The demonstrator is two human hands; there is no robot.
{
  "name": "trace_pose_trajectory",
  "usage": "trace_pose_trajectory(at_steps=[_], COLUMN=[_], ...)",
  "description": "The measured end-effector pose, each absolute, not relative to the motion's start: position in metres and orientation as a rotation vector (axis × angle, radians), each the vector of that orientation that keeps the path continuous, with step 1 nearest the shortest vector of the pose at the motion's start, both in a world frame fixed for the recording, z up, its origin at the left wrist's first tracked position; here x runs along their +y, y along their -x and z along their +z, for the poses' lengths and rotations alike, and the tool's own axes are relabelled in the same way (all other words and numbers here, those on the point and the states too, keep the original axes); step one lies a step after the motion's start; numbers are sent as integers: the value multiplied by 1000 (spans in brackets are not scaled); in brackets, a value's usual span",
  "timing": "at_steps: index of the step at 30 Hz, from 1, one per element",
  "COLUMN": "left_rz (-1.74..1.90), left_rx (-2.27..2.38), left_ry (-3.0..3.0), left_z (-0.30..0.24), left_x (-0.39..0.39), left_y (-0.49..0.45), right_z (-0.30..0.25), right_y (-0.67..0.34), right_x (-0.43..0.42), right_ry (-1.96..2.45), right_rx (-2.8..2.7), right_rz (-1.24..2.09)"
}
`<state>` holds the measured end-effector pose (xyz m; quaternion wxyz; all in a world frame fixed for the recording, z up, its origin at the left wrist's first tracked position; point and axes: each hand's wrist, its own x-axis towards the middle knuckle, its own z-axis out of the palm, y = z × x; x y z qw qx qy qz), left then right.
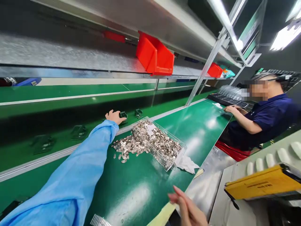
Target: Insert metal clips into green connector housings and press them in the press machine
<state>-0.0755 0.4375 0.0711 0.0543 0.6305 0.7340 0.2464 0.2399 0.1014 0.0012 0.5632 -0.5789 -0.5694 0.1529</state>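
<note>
My left hand [114,117], in a blue sleeve [77,169], reaches across to the dark green belt behind the bench. Its thumb and fingers close around the edge of a small dark part with a clear, board-like look [123,116]; the exact kind is too small to tell. Near the bench's front edge, my right hand [189,205] has its thumb and fingers drawn together, slightly blurred; whatever they hold, if anything, does not show. Between the hands lies a clear plastic tray [182,150] heaped with small silvery metal pieces [164,142], several spilled to its left.
Similar dark parts [79,131] lie along the belt. A metal shelf [94,70] with a red bin [155,56] hangs above. White paper [187,164] sits beside the tray. At right are a yellow-sided device [261,183] and a seated co-worker [265,116].
</note>
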Motion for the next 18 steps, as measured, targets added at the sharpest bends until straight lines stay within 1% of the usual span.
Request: trace_pose_trajectory(at_steps=[2,6,8,10,14,18], left_rz=[648,502,397,320,326,397], left_rx=[2260,2317,2281,2226,2245,2232], left_ry=[-1904,-1896,-1931,-1974,-2037,-2111], left_z=[54,40,41,47,67,84], left_x=[450,449,440,428,392,315], left_y=[84,122,142,154,143,117], right_z=[9,16,12,5,-6,-5], right_y=[-216,-175,-160,-149,-143,-146], right_x=[144,220,244,257,261,252], right_ry=[1251,1438,1516,1563,1619,1616], right_rx=[-1603,-2004,-2078,-2103,-2164,-2261], right_rz=[501,464,445,429,375,336])
